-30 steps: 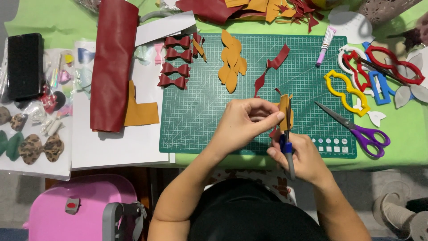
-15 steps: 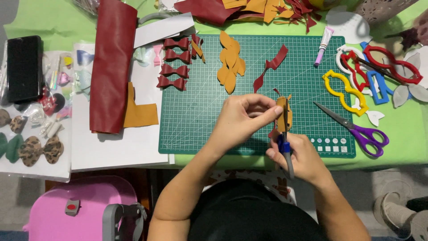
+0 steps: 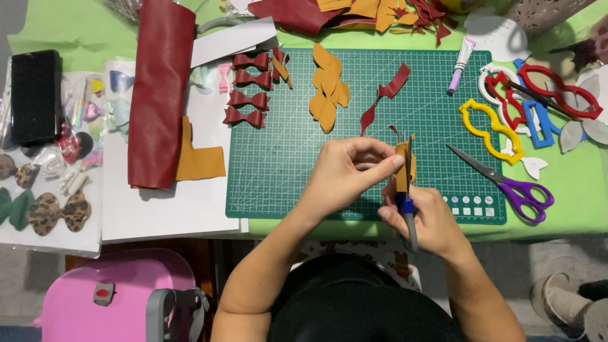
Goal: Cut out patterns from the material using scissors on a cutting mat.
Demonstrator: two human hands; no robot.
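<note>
We're looking down on the green cutting mat (image 3: pixel 304 164), and it's our landmark. Left of it lies a big roll of dark red leather (image 3: pixel 159 95), its top end cut off by the frame. On the mat's upper left sit four red bows (image 3: pixel 246 88), with mustard cut-outs (image 3: pixel 328 85) beside them toward the centre, then a curled red strip (image 3: pixel 383 98). Near the mat's right edge lie purple-handled scissors (image 3: pixel 506 180), with open mat all around them.

Over the mat's lower middle, our left hand (image 3: pixel 345 174) pinches a small mustard leather piece (image 3: pixel 401 166) between thumb and fingertips, fingers curled tight. Our right hand (image 3: pixel 430 221) sits just below, closed around a blue-and-grey tool (image 3: pixel 408 215). Its tip runs up against the mustard piece, and we can't make out what sort of tip it is. The fingers hide most of the piece. The middle of the mat is bare, with room to move.
</note>
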